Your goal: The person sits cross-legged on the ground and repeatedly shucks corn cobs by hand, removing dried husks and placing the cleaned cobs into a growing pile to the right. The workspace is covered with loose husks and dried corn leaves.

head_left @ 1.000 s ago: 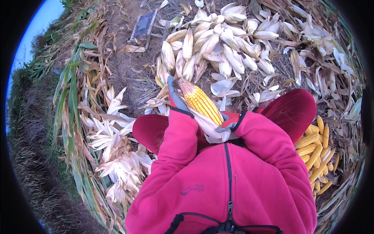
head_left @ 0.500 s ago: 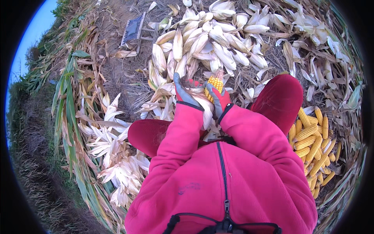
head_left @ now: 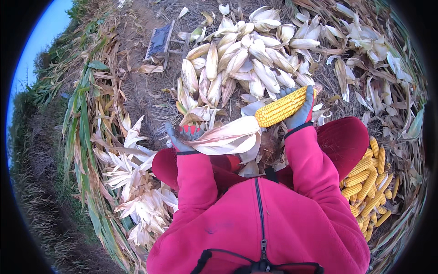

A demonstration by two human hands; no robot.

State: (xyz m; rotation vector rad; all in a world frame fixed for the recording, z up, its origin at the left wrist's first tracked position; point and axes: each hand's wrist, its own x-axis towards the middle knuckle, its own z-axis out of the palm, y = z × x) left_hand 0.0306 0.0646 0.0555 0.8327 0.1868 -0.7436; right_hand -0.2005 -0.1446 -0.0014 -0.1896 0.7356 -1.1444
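Observation:
A yellow ear of corn (head_left: 280, 109) lies slantwise across my gloved right hand (head_left: 301, 114), whose fingers are wrapped round it near its upper right tip. From its lower left end a pale, peeled-back husk (head_left: 232, 137) stretches across to my gloved left hand (head_left: 181, 138). That hand is closed at the far end of the husk, with red fingertips showing and the thumb pointing up. The rows of kernels are bare, and the husk hangs together at the base of the ear.
Ahead lies a heap of unshucked ears (head_left: 246, 59). Loose husks (head_left: 141, 201) are piled at my left, and bare yellow ears (head_left: 365, 182) at my right, beyond my bent knee. A small stool (head_left: 160, 41) stands at the far left. Dry stalks (head_left: 86, 123) border the ground.
My hands have moved apart, the right one up and right with the ear, the left one down and left. The ear now lies bared, and the husk is drawn out between my hands.

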